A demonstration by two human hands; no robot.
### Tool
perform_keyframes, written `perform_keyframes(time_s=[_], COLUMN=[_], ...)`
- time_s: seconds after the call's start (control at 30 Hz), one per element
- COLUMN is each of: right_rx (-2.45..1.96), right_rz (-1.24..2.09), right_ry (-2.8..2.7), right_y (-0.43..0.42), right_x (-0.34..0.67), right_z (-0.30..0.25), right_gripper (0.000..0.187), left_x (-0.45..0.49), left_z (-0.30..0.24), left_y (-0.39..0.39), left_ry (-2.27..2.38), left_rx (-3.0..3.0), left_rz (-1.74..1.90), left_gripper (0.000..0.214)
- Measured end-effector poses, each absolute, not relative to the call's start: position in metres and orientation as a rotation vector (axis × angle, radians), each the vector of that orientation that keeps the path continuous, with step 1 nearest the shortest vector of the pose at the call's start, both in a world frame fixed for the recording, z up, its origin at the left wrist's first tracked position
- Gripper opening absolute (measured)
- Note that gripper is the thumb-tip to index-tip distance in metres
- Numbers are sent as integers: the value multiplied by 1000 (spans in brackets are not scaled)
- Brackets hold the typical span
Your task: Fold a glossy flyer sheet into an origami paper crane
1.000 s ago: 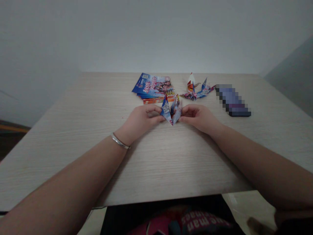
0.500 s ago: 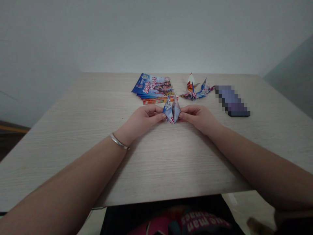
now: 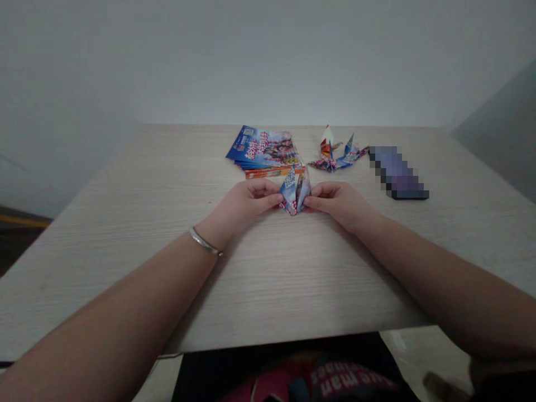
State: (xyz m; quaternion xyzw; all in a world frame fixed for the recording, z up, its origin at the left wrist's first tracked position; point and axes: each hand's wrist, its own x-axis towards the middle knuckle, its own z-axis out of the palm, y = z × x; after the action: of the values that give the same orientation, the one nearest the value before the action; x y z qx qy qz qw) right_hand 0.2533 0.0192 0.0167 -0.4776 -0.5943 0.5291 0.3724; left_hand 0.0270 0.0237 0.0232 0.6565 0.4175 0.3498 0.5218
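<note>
A folded piece of printed paper [image 3: 290,192], blue and white with a QR code on one flap, stands between my hands near the middle of the table. It has two pointed flaps directed upward with a slit between them. My left hand [image 3: 253,202] pinches its left side between thumb and fingers. On the opposite side, my right hand [image 3: 335,202] grips the right edge, its thumb on the front face. The fingers behind the paper are partly hidden.
Behind the paper lies a fanned stack of printed leaflets [image 3: 263,148]. Folded paper cranes [image 3: 333,159] sit to its right. A pixelated dark phone-like slab [image 3: 400,173] lies farther right. The wooden table [image 3: 125,223] meets a wall at the back.
The folded paper has turned and tilted slightly, and its bottom point has shifted a little left and nearer to me. My right thumb has moved slightly left and down.
</note>
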Motion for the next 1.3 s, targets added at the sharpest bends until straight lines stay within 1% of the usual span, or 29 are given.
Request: perform_keyframes(time_s=[0.17, 0.43, 0.53, 0.67, 0.83, 0.93, 1.07, 1.23, 1.3], right_rx=[-1149, -1284, -1250, -1148, -1159, -1189, -1209, -1218, -1220], right_rz=[1457, 1331, 1384, 1521, 1507, 1515, 1493, 1432, 1416], right_ry=[-1397, -1517, -1481, -1367, -1321, -1277, -1270, -1187, -1170], right_y=[21, 21, 20, 18, 15, 13, 13, 12, 11], right_x=[254, 253, 252, 251, 247, 243, 239, 234, 232], right_z=[13, 14, 16, 21, 22, 23, 25, 23, 22], right_gripper=[37, 37, 39, 48, 43, 45, 46, 51, 53], left_x=[27, 29, 30, 33, 34, 34, 34, 37, 39], left_z=[22, 25, 26, 30, 32, 31, 28, 27, 27], left_y=[23, 22, 21, 17, 14, 14, 16, 15, 15], left_ry=[1026, 1195, 1155, 1023, 985, 1037, 1061, 1056, 992], left_rx=[1552, 1603, 1596, 1475, 1531, 1589, 1586, 1503, 1366], left_rz=[830, 754, 768, 842, 823, 798, 848, 998, 1037], left_gripper=[23, 27, 26, 26, 31, 34, 33, 26, 29])
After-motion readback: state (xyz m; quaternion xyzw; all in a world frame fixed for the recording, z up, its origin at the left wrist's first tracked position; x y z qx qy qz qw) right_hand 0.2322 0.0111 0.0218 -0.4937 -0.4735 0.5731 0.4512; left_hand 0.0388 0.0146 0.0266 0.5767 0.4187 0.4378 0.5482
